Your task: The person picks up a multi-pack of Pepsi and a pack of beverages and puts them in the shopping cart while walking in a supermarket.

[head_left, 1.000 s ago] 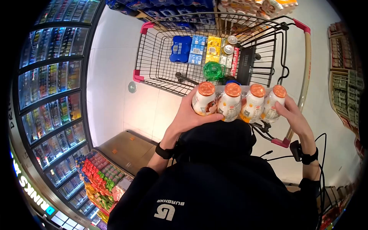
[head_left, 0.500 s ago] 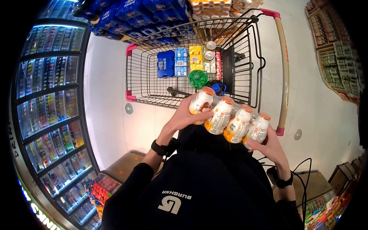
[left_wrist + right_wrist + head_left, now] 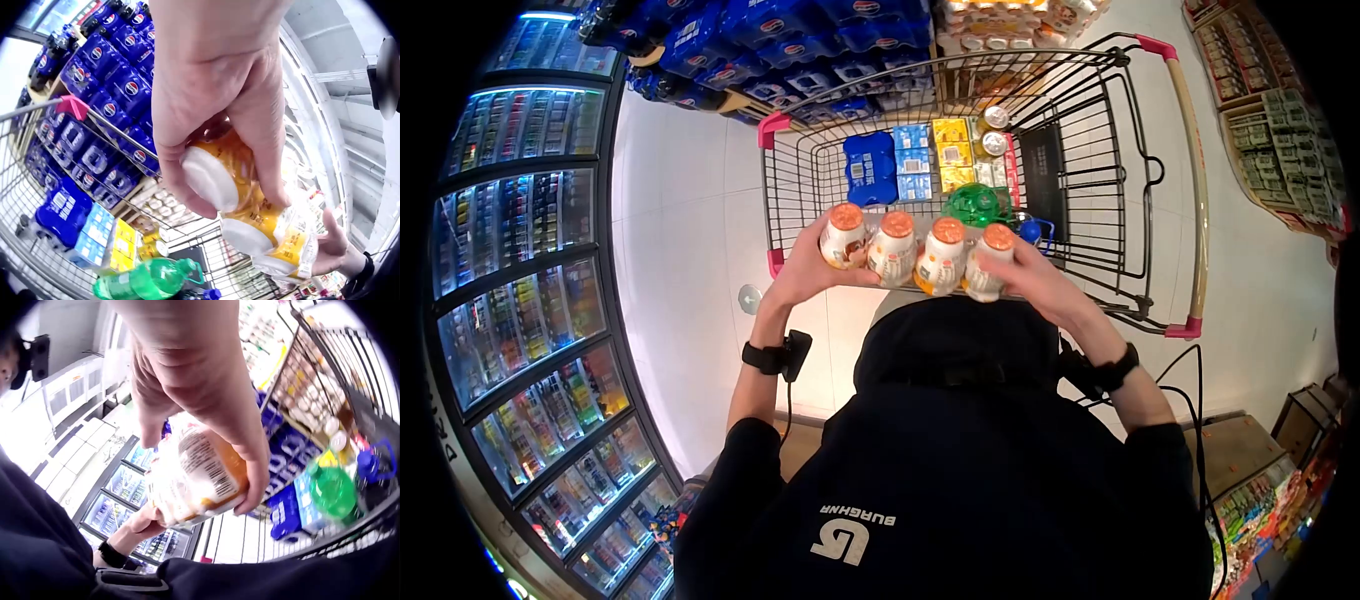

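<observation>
A clear-wrapped row of several white-and-orange drink bottles (image 3: 945, 258) with orange foil caps is held at the shopping cart's near side. My left hand (image 3: 805, 268) grips the left end bottle, its thumb across the front. At the other end, my right hand (image 3: 1050, 288) holds the last bottle between thumb and fingers. From the left wrist view, white bottle bottoms (image 3: 209, 178) show beneath the left hand. A barcode on the wrapped pack (image 3: 200, 472) faces the right wrist camera. The shopping cart (image 3: 1090, 180) stands just beyond, and the pack overlaps its near rim in the head view.
Inside the cart are a blue multipack (image 3: 870, 168), blue cartons (image 3: 913, 160), yellow cartons (image 3: 953, 155), cans (image 3: 994, 130), a green bottle (image 3: 150, 279) and a blue-capped bottle (image 3: 1030, 232). Stacked blue Pepsi packs (image 3: 780, 40) stand behind it. Drink fridges (image 3: 520, 220) line the left.
The bottle pack tilted down at its right end, then came back nearly level and is now farther left in the head view, nearer the cart. Both hands keep hold of it.
</observation>
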`<state>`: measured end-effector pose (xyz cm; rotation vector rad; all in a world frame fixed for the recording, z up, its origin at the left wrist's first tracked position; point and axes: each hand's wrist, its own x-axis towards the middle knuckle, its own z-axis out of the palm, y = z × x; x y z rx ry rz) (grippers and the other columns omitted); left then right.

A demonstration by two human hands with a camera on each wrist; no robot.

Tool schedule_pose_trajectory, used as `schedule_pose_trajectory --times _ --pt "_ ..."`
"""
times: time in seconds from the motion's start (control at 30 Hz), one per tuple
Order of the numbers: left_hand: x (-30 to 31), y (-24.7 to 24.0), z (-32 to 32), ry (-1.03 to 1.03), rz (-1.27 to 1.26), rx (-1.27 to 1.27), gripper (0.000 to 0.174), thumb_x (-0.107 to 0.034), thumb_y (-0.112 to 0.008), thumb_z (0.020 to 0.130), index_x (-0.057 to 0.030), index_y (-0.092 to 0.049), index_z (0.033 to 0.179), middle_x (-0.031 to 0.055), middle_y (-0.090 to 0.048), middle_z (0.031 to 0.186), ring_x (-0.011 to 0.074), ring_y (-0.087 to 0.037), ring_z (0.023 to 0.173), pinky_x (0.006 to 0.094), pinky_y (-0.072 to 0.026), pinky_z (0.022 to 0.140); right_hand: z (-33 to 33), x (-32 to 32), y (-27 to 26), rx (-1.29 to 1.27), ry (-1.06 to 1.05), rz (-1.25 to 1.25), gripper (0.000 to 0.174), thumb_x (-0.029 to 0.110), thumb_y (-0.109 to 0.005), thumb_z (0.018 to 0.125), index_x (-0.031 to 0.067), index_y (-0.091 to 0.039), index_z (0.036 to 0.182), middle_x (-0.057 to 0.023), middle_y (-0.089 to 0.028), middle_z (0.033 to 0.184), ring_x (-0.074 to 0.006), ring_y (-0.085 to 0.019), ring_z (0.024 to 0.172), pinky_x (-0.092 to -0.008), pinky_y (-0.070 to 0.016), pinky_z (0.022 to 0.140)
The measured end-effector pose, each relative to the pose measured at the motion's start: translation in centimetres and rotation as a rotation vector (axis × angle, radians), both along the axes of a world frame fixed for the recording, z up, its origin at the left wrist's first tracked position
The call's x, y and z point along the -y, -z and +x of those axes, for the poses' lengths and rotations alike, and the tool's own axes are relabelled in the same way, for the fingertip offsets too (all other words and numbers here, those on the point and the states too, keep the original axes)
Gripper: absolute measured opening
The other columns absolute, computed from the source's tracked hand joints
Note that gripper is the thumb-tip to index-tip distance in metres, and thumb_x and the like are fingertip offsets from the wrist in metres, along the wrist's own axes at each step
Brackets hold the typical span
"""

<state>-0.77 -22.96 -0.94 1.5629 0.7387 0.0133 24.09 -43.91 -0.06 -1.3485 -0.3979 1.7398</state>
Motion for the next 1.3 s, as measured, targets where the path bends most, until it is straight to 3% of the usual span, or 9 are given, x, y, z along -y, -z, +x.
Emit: schedule_pose_trajectory --times 0.1,0.4,0.43,0.53,0.57,0.8,0.9,0.93,1.3 --pt "-2.9 1.6 -2.0 -0.046 0.073 0.003 0.081 -0.016 -0.094 0.062 -0.0018 -0.051 0.129 0.0045 -0.062 0.120 0.0139 -0.059 0.111 0.0314 -0.0480 0.098 -2.4 -5.4 3.9 -0.270 0.202 -0.112 0.085 0.073 -0.031 0.093 0.0068 -0.037 0.146 -0.0096 -0.047 0.143 -0.0242 -0.046 0.133 -0.0507 -0.0346 0.108" --pt "-9.8 8.5 -4.2 0.034 0.254 -0.076 0.073 -0.005 -0.091 0.060 -0.0072 -0.055 0.123 0.0062 -0.064 0.113 0.0186 -0.062 0.105 0.0315 -0.0497 0.093 -5.1 -13.8 15.5 -0.453 0.288 -0.394 0.044 0.039 -0.057 0.088 0.0102 -0.053 0.121 -0.0111 -0.055 0.125 -0.0297 -0.056 0.115 -0.0474 -0.0500 0.098" --pt "-10.2 9.1 -4.4 0.101 0.227 -0.053 0.059 -0.023 -0.081 0.080 -0.0041 -0.051 0.127 0.0068 -0.061 0.117 0.0161 -0.059 0.107 0.0326 -0.0478 0.095 -5.2 -14.2 16.8 -0.483 0.331 -0.394 0.038 0.035 -0.057 0.088 0.0106 -0.054 0.116 -0.0116 -0.055 0.125 -0.0287 -0.056 0.114 -0.0466 -0.0516 0.096" --pt "-12.3 11.3 -4.1 -0.283 -0.528 -0.169 0.058 -0.050 -0.056 0.094 -0.0054 -0.049 0.130 0.0101 -0.059 0.120 0.0190 -0.058 0.111 0.0350 -0.0464 0.096 -5.3 -14.7 20.0 -0.458 0.371 -0.379 0.038 0.034 -0.057 0.088 0.0103 -0.054 0.116 -0.0122 -0.054 0.125 -0.0291 -0.057 0.114 -0.0467 -0.0523 0.096" --pt "-12.2 12.4 -3.7 -0.278 -0.471 -0.254 0.070 -0.065 -0.035 0.096 -0.0064 -0.048 0.131 0.0129 -0.056 0.124 0.0209 -0.057 0.114 0.0369 -0.0452 0.097 -5.2 -14.6 21.3 -0.527 0.380 -0.366 0.033 0.031 -0.057 0.088 0.0096 -0.054 0.113 -0.0128 -0.055 0.124 -0.0295 -0.056 0.114 -0.0473 -0.0528 0.095" --pt "-12.5 18.8 -1.9 -0.484 -0.712 -0.498 0.045 -0.035 -0.067 0.087 -0.0143 -0.053 0.124 0.0063 -0.057 0.115 0.0198 -0.059 0.108 0.0445 -0.0519 0.088 -5.8 -13.9 26.3 -0.461 0.411 -0.463 0.021 0.023 -0.059 0.088 0.0100 -0.054 0.103 -0.0114 -0.056 0.119 -0.0297 -0.057 0.109 -0.0486 -0.0542 0.092" --pt "-11.9 23.5 -3.0 -0.333 -0.692 -0.422 0.022 -0.012 -0.065 0.088 -0.0126 -0.060 0.109 0.0018 -0.058 0.115 0.0183 -0.060 0.106 0.0380 -0.0596 0.085 -5.7 -13.7 29.2 -0.456 0.386 -0.563 0.020 0.021 -0.060 0.088 0.0111 -0.054 0.104 -0.0105 -0.057 0.114 -0.0279 -0.058 0.106 -0.0484 -0.0566 0.086" --pt "-12.1 24.8 -2.2 -0.472 -0.841 -0.547 0.020 -0.009 -0.064 0.088 -0.0121 -0.061 0.108 0.0015 -0.058 0.114 0.0179 -0.060 0.106 0.0354 -0.0600 0.085 -5.7 -13.7 29.8 -0.397 0.360 -0.593 0.033 0.023 -0.064 0.085 0.0087 -0.052 0.112 -0.0126 -0.053 0.118 -0.0302 -0.057 0.110 -0.0494 -0.0572 0.085" --pt "-9.6 34.7 -2.3 -0.339 -0.775 -0.567 0.037 -0.020 -0.072 0.081 0.0011 -0.062 0.110 0.0120 -0.066 0.101 0.0190 -0.069 0.083 0.0331 -0.0591 0.068 -7.7 -8.3 41.6 -0.419 0.332 -0.749 0.028 0.026 -0.063 0.087 0.0103 -0.059 0.110 -0.0081 -0.064 0.108 -0.0238 -0.065 0.095 -0.0513 -0.0579 0.077"
